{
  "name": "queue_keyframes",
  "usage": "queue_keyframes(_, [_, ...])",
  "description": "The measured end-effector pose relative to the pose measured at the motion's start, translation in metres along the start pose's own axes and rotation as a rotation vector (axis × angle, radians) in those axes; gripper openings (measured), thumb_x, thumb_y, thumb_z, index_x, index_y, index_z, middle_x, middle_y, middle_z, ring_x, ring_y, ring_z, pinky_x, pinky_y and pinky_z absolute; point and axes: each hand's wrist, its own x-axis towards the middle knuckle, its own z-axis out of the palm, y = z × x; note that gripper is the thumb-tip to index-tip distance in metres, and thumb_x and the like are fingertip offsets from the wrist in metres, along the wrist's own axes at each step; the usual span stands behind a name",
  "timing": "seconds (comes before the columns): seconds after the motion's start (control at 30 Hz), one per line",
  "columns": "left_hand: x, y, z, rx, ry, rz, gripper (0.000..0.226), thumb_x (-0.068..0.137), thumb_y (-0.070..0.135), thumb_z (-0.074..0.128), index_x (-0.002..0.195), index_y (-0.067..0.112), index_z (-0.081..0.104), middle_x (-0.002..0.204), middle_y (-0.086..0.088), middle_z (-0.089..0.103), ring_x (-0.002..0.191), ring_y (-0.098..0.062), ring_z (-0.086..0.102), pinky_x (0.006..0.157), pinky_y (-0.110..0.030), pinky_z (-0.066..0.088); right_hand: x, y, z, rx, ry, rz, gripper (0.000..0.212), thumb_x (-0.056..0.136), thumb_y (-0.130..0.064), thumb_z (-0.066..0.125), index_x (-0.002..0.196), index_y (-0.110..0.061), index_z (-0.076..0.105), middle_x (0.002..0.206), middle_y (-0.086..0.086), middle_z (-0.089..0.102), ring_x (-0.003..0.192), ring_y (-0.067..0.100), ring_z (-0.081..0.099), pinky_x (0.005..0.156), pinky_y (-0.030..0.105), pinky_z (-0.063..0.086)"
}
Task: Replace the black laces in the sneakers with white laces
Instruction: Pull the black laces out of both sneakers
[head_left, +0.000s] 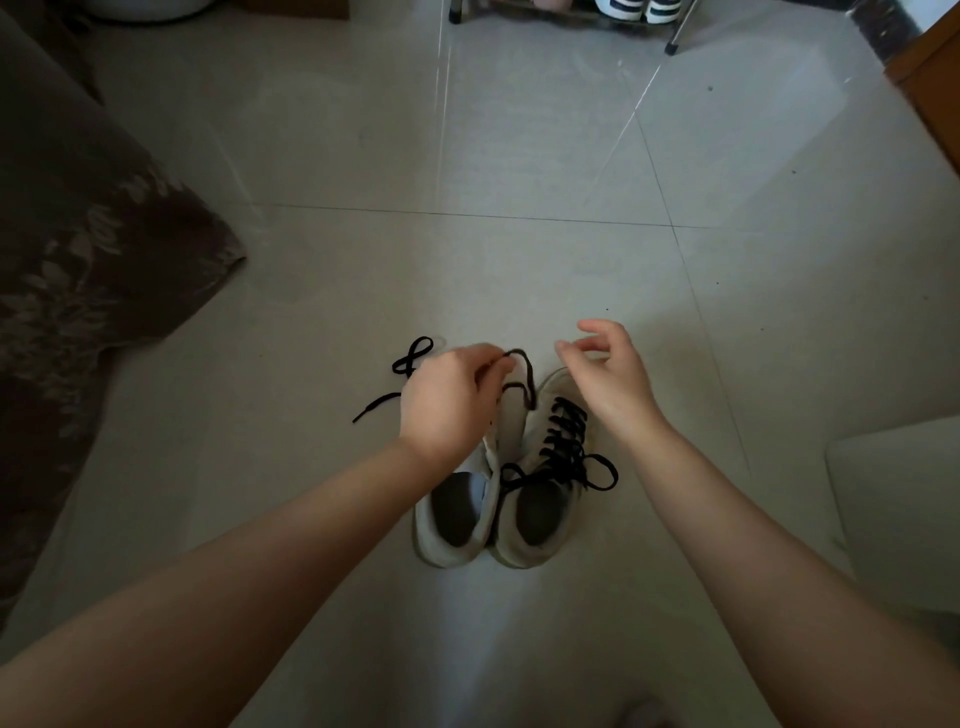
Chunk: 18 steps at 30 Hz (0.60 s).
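Two pale sneakers stand side by side on the tiled floor, toes pointing away from me. The right sneaker (540, 488) is laced with a black lace (563, 441) tied in a bow. The left sneaker (457, 519) shows no lace in its eyelets where visible. My left hand (447, 400) hovers over its toe, fingers pinched on a loose black lace (524, 374) that arcs up and right; its other end (410, 358) trails on the floor to the left. My right hand (608, 369) hangs above the right sneaker's toe, fingers apart, holding nothing. No white laces are visible.
A dark patterned fabric (78, 249) covers the left side. A metal shoe rack (566, 13) with striped shoes stands at the far top. A wooden edge (930, 83) is top right, and a pale object (898, 499) sits at the right.
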Motion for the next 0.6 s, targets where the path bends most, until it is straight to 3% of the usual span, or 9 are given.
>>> queue_keyframes(0.07, [0.006,0.007,-0.008,-0.084,0.025,0.019,0.022,0.094,0.028,0.056,0.085,0.016,0.072,0.063,-0.001,0.065,0.059,-0.019,0.059,0.057,-0.036,0.050,-0.002,-0.006,0.001,-0.059,-0.170,-0.101,0.023,0.085,-0.016,0.062,0.102,-0.031,0.058,0.097,-0.007,0.060,0.074,0.009,0.055,0.064,0.015,0.044])
queue_keyframes(0.13, [0.007,0.015,-0.013,-0.156,-0.009,0.041,0.018,0.093,0.024,0.059,0.086,0.016,0.073,0.063,0.002,0.065,0.058,-0.012,0.059,0.058,-0.029,0.048,-0.007,-0.014,0.007,-0.119,-0.460,-0.116,0.021,0.076,-0.024,0.068,0.091,-0.037,0.061,0.087,-0.004,0.066,0.076,0.012,0.061,0.072,0.025,0.049])
queue_keyframes(0.2, [0.009,0.020,-0.013,-0.286,-0.049,-0.016,0.018,0.093,0.020,0.058,0.081,0.016,0.071,0.061,0.006,0.062,0.053,-0.004,0.056,0.054,-0.019,0.045,-0.012,-0.021,0.015,-0.189,-0.604,-0.108,0.006,0.075,-0.034,0.070,0.075,-0.031,0.064,0.069,-0.008,0.069,0.070,0.002,0.064,0.071,0.021,0.049])
queue_keyframes(0.23, [0.009,0.020,-0.014,-0.378,-0.064,-0.080,0.019,0.093,0.018,0.057,0.079,0.015,0.069,0.059,0.003,0.061,0.048,-0.006,0.055,0.050,-0.019,0.044,-0.013,-0.022,0.018,-0.228,-0.641,-0.128,0.016,0.083,-0.028,0.065,0.068,-0.028,0.062,0.059,-0.013,0.066,0.060,-0.005,0.059,0.064,0.015,0.045])
queue_keyframes(0.3, [0.009,0.015,-0.013,-0.495,-0.055,-0.165,0.019,0.095,0.020,0.055,0.082,0.013,0.067,0.065,-0.004,0.065,0.050,-0.014,0.060,0.047,-0.024,0.048,-0.013,-0.022,0.020,-0.227,-0.600,-0.154,0.028,0.097,-0.020,0.049,0.073,-0.026,0.061,0.053,-0.015,0.062,0.050,-0.005,0.053,0.059,0.017,0.040])
queue_keyframes(0.33, [0.008,0.010,-0.012,-0.459,-0.031,-0.164,0.018,0.095,0.024,0.054,0.088,0.014,0.068,0.072,-0.002,0.068,0.056,-0.013,0.063,0.053,-0.023,0.051,-0.012,-0.020,0.018,-0.196,-0.533,-0.158,0.026,0.100,-0.022,0.045,0.082,-0.026,0.063,0.058,-0.013,0.064,0.052,-0.002,0.053,0.060,0.020,0.042])
queue_keyframes(0.43, [-0.002,-0.017,-0.005,-0.221,-0.026,-0.190,0.020,0.094,0.029,0.056,0.103,0.015,0.067,0.087,0.009,0.065,0.073,-0.001,0.060,0.061,-0.004,0.042,-0.002,-0.013,0.006,0.052,-0.332,-0.069,0.027,0.102,-0.026,0.040,0.113,-0.018,0.063,0.078,-0.003,0.070,0.058,0.006,0.056,0.057,0.020,0.046])
queue_keyframes(0.5, [-0.013,-0.039,0.005,-0.073,-0.135,-0.260,0.020,0.091,0.025,0.060,0.107,0.016,0.067,0.095,0.006,0.064,0.080,-0.002,0.058,0.061,-0.002,0.038,0.001,-0.012,-0.001,0.266,-0.252,-0.027,0.027,0.102,-0.024,0.040,0.117,-0.013,0.060,0.084,0.001,0.072,0.055,0.007,0.052,0.050,0.015,0.041])
queue_keyframes(0.6, [-0.030,-0.064,0.015,0.049,-0.256,-0.347,0.034,0.086,0.031,0.066,0.117,0.018,0.061,0.114,-0.001,0.059,0.098,-0.009,0.055,0.077,-0.011,0.037,0.003,-0.016,-0.005,0.475,-0.190,-0.025,0.024,0.102,-0.023,0.040,0.112,-0.014,0.061,0.083,0.006,0.073,0.047,0.009,0.043,0.043,0.014,0.033])
